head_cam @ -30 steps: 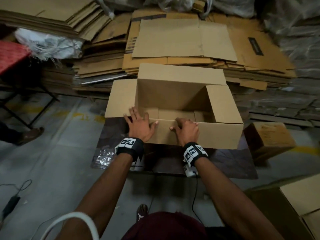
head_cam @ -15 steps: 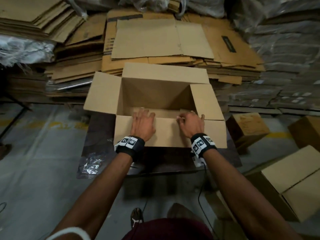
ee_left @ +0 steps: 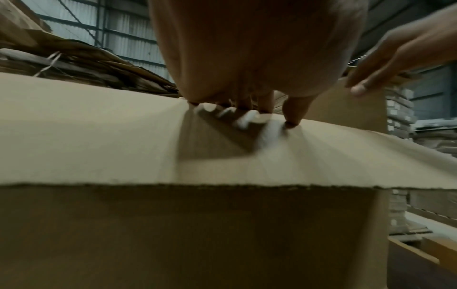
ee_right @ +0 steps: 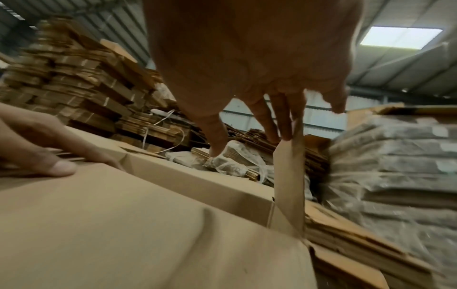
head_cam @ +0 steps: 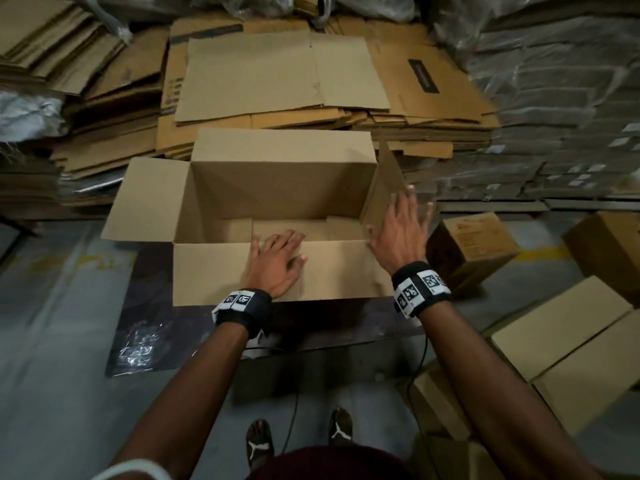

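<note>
Right hand (head_cam: pixel 401 233) shifted onto side flap (head_cam: pixel 381 181) | spread, probably touching

Open box (head_cam: pixel 277 181) on table (head_cam: pixel 152 306), flattened cartons (head_cam: pixel 284 74) behind, small boxes (head_cam: pixel 471 247) right.

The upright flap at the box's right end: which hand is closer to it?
Right. The right hand has its straight fingers at the top edge of the upright flap. The left hand lies flat on the near flap, toward the middle of the box, apart from the upright one.
</note>
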Available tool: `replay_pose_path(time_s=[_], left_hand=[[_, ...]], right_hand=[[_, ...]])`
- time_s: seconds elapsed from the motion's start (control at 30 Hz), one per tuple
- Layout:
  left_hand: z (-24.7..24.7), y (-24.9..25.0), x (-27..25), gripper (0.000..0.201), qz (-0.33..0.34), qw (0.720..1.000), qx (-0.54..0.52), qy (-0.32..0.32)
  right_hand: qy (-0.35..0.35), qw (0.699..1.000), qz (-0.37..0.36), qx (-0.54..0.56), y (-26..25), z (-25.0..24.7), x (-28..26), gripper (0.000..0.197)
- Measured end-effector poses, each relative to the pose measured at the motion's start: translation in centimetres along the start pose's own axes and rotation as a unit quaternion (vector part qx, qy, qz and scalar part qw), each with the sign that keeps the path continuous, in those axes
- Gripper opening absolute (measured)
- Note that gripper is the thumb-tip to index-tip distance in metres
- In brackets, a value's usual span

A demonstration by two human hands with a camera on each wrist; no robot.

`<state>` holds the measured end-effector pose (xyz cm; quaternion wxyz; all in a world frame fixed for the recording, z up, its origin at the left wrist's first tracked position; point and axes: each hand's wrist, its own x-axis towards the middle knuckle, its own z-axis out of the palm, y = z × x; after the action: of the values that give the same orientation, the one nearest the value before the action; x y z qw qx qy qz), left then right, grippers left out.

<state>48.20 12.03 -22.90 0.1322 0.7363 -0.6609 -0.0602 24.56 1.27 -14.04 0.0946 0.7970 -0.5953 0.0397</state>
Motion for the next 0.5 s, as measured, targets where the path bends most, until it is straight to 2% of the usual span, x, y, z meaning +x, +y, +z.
replay_pose_path(time_s=[0.1, 0.23, 0.37, 0.5], left_hand=[[-0.3, 0.3, 0.1, 0.059, -0.017, 1.000, -0.013, 0.012], [0.0, 0.4, 0.0, 0.059, -0.031, 0.999, -0.021, 0.013], [0.1, 0.8, 0.0, 0.057, -0.052, 0.998, -0.043, 0.014], [0.3, 0.9, 0.3, 0.055, -0.066, 0.997, -0.048, 0.010]], right_hand=[[-0.056, 0.997, 0.054, -0.017, 2.4, 1.5, 0.5, 0.109], [-0.154, 0.972, 0.101, 0.145, 3.3, 5.2, 0.5, 0.126], [-0.134, 0.916, 0.139, 0.353, 3.3, 8.3, -0.5, 0.125], [-0.114, 0.897, 0.156, 0.399, 3.2, 8.3, -0.4, 0.122]])
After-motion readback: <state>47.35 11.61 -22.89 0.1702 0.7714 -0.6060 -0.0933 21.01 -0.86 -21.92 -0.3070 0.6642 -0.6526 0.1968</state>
